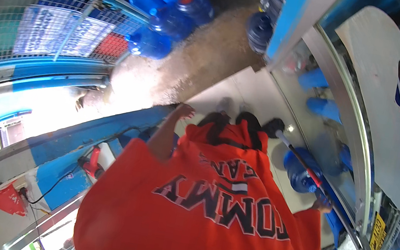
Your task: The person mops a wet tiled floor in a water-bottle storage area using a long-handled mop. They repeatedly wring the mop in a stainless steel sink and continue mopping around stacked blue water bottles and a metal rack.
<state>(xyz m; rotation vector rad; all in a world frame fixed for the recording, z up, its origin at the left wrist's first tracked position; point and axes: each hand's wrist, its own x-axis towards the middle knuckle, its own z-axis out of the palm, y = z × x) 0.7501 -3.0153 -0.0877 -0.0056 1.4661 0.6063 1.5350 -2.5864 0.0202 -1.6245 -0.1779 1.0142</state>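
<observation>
Mopping beside the large blue plastic water jug (303, 174) on the pale floor (247, 93).
Right hand (323, 203) clamped on the red-and-white mop handle (300, 160), left hand (185, 110) open on the blue ledge (121, 122); the mop could knock the jug over.

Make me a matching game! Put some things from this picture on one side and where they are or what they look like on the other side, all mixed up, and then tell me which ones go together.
Things:
1. mop
2. shirt
3. left hand
4. water jugs

Descriptions:
A. orange, worn by the person
B. blue, grouped on the ground at the top of the picture
C. dark head on the pale floor, handle gripped in the right hand
D. resting on the blue ledge

Pairs: 1-C, 2-A, 3-D, 4-B
</observation>
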